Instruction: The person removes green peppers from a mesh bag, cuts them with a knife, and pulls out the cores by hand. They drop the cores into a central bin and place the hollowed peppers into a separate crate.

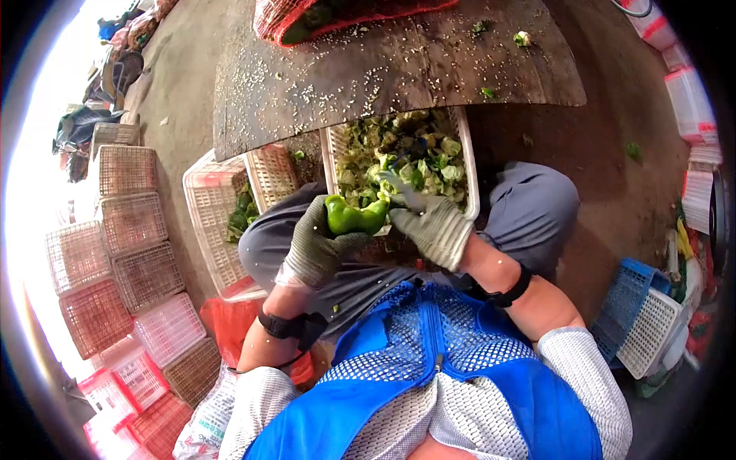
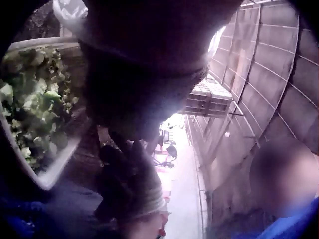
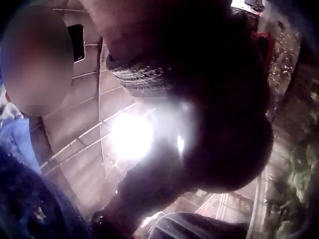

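My gloved left hand (image 1: 313, 244) grips a green bell pepper (image 1: 354, 218) above my lap, its fingers and thumb curled round the left side. Close to the pepper's right side, my gloved right hand (image 1: 438, 234) holds a knife (image 1: 405, 190), its grey blade blurred and pointing up and left over the crate. Below both hands stands a white plastic crate (image 1: 472, 180) full of pepper cores and green scraps (image 1: 418, 157). Both wrist views show the hands as dark shapes, with the pepper and knife hidden there.
A board (image 1: 399, 69) strewn with seeds lies beyond the crate, bearing a red mesh sack (image 1: 276, 21). Another crate (image 1: 211, 222) holding green peppers stands left of my knee. Stacked crates (image 1: 126, 215) line the left; a blue crate (image 1: 625, 307) stands at right.
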